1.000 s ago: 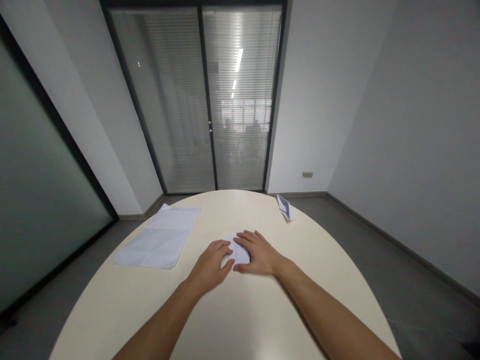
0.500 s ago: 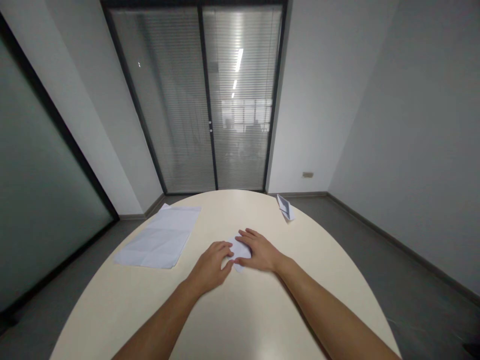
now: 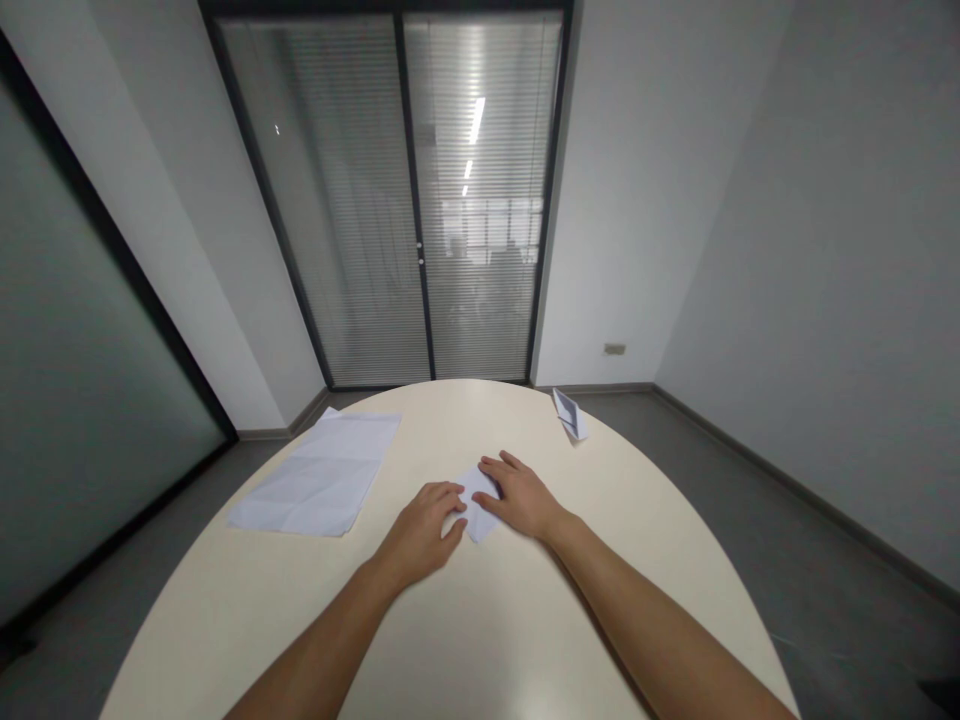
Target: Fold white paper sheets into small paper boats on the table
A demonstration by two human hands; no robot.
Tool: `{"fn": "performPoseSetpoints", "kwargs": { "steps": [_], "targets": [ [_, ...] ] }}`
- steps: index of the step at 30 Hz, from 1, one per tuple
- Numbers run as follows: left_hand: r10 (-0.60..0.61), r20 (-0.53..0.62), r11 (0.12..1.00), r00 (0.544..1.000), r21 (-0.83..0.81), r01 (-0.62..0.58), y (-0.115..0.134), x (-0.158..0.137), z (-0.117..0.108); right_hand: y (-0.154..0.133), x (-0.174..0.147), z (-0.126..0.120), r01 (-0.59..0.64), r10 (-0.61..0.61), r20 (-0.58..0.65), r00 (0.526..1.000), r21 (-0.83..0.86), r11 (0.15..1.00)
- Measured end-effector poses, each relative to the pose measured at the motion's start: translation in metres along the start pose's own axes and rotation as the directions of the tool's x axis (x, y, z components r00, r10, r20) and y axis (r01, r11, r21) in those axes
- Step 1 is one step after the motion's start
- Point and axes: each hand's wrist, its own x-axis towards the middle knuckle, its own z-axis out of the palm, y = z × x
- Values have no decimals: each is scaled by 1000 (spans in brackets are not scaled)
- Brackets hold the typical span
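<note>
A small folded piece of white paper (image 3: 480, 512) lies on the table between my hands, its lower corner pointing toward me. My left hand (image 3: 426, 530) rests at the paper's left edge, fingertips on it and thumb apart from the fingers. From the right, my right hand (image 3: 521, 497) lies over the paper's right side. Its fingers stretch to the far edge, and the thumb is spread across the paper's middle. Part of the paper is hidden under both hands.
Several large white paper sheets (image 3: 322, 475) lie at the left of the round table (image 3: 450, 640). A folded paper piece (image 3: 571, 415) stands near the far right edge. Beyond the table is a glass door (image 3: 480, 300) with blinds.
My right thumb has shifted up and away from my left thumb, and the right wrist has moved slightly left. More of the paper's lower part shows. My left hand is nearly still.
</note>
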Motion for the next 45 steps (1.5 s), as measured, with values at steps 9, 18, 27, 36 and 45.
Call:
{"fn": "performPoseSetpoints", "kwargs": {
  "steps": [9, 18, 27, 36, 45],
  "targets": [
    [-17, 8, 999, 1000, 48, 16, -5, -1, 2, 2, -6, -8, -8, 12, 189, 982, -23, 1000],
    [-56, 68, 993, 996, 111, 48, -8, -4, -2, 27, -12, -12, -15, 29, 160, 987, -84, 996],
    [-91, 70, 983, 993, 166, 78, -4, -1, -6, 8, -8, -20, 13, -26, -86, 996, -143, 990],
    [-96, 30, 968, 995, 236, 87, -9, -1, -5, -9, -8, -20, 200, -204, 25, 979, 110, 974],
    [-76, -28, 981, 997, 176, 80, -14, 1, 3, -16, -8, -23, 257, -272, 94, 958, 148, 955]
  ]
}}
